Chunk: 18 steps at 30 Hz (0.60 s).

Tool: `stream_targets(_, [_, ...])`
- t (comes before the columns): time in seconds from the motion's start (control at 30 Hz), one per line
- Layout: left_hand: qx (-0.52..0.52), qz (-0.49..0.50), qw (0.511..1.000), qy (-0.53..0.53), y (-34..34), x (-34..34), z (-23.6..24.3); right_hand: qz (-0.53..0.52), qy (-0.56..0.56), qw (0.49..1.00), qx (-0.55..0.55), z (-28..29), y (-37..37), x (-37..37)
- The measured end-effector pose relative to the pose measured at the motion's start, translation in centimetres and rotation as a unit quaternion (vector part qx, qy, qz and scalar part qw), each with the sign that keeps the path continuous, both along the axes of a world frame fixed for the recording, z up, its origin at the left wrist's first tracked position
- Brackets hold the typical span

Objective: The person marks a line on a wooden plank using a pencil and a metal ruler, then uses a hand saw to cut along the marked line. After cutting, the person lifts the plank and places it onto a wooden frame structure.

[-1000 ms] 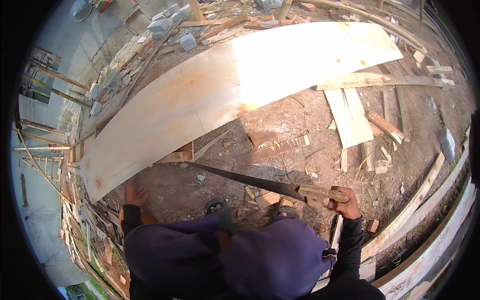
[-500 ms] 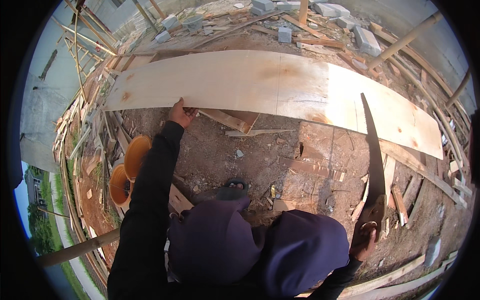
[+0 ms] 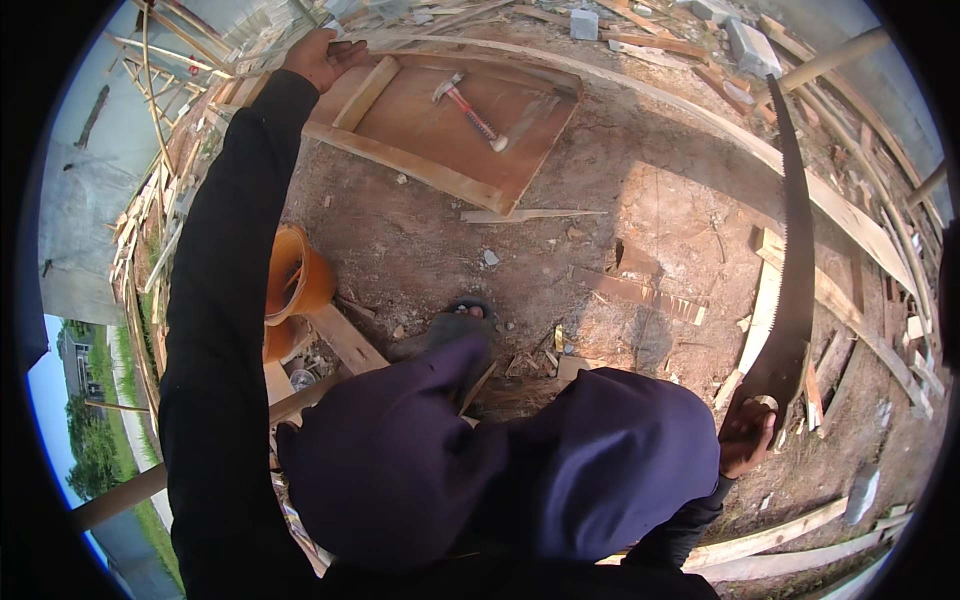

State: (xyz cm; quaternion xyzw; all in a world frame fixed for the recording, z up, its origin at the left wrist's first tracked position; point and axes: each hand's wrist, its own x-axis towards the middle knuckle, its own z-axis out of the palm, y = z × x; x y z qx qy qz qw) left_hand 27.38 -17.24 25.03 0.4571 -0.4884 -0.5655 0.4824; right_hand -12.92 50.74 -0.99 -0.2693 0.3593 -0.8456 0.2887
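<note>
My left hand reaches far out at the upper left, its fingers closed on the edge of a long pale plywood board. The board stands tilted up, so mostly its narrow edge shows, curving away to the right. In my right hand, low at the right, is a hand saw, gripped by its handle with the toothed blade pointing away from me. Beyond my knees a brown framed wooden panel lies on the ground. On it rests a hammer with a red handle.
Two orange buckets stand by my left arm, partly hidden by it. Scrap planks lie at the right, and a loose nail-studded strip is on the dirt ahead. Grey blocks and poles are at the back right.
My left hand has moved away from me and to the left, tipping the plywood board up on edge. This uncovers the panel and hammer. The saw has shifted slightly right and away.
</note>
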Motion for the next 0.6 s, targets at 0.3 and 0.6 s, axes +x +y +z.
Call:
stream_targets(0.3, [0.021, -0.029, 0.999, 0.022, -4.0, 3.4, 1.8, -0.155, 0.008, 0.981, 0.120, 3.9, 0.6, 2.4])
stream_targets(0.6, [0.086, 0.056, 0.989, 0.103, -9.8, 10.2, -10.3, -0.233, -0.005, 0.953, 0.194, 6.0, -2.8, 6.5])
